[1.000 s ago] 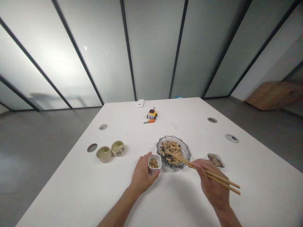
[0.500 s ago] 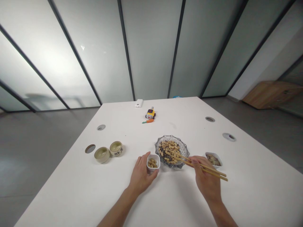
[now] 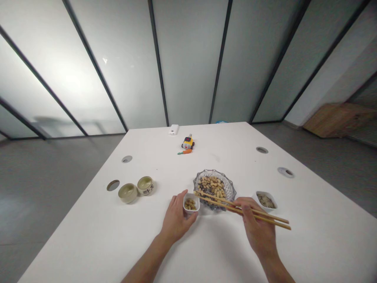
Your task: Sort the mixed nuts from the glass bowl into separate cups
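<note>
My left hand (image 3: 177, 217) is curved round a small white square dish (image 3: 191, 211) that has light brown pieces in it, thumb at the near side and fingers at the far left. Wooden chopsticks (image 3: 244, 209) are gripped in my right hand (image 3: 259, 226). Their tips reach left to the right rim of the small dish; whether they pinch anything is too small to tell. Beneath the chopsticks stands a scalloped glass bowl (image 3: 230, 188) of peanuts and dark seeds. Just beyond my right hand sits a second white dish (image 3: 274, 205) holding greyish pieces, partly hidden.
Two greenish cups (image 3: 127, 193) stand side by side on the left. Farther back on the white table (image 3: 165, 163) are a yellow toy vehicle (image 3: 187, 142), an orange carrot-like piece (image 3: 186, 151) and a white box (image 3: 173, 129). Round holes (image 3: 113, 185) pierce the tabletop on both sides.
The chopstick tips have moved left, from among the peanuts in the glass bowl to the rim of the small dish. My left hand has stayed on the dish.
</note>
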A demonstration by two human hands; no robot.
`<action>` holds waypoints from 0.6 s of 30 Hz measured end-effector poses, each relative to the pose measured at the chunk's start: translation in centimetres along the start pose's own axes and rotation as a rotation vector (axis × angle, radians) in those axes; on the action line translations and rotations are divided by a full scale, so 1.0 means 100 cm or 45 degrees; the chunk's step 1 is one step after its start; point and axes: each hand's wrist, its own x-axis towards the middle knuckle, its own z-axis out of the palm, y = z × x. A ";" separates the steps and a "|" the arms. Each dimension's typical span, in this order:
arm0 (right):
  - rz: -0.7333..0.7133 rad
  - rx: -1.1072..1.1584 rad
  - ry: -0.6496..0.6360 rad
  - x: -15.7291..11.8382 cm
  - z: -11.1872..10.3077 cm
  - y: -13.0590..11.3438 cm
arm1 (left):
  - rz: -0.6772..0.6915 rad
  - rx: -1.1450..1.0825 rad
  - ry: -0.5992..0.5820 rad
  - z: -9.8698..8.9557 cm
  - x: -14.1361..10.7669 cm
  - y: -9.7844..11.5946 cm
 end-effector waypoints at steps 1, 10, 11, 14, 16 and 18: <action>0.010 0.024 -0.030 -0.001 0.001 0.000 | 0.006 0.002 0.005 0.000 0.000 0.000; 0.182 -0.018 0.093 0.011 -0.008 -0.007 | 0.026 0.015 0.008 0.002 0.000 -0.003; 0.175 -0.056 0.071 0.012 -0.007 -0.009 | 0.033 0.017 0.012 0.002 0.000 -0.003; 0.125 -0.162 0.010 0.014 -0.004 -0.012 | 0.039 0.032 0.020 0.003 0.000 -0.004; 0.076 -0.212 -0.016 0.014 -0.003 -0.012 | 0.035 0.041 0.014 0.004 0.000 -0.004; 0.037 -0.250 -0.025 0.014 -0.004 -0.011 | 0.027 0.041 0.004 0.004 0.000 -0.005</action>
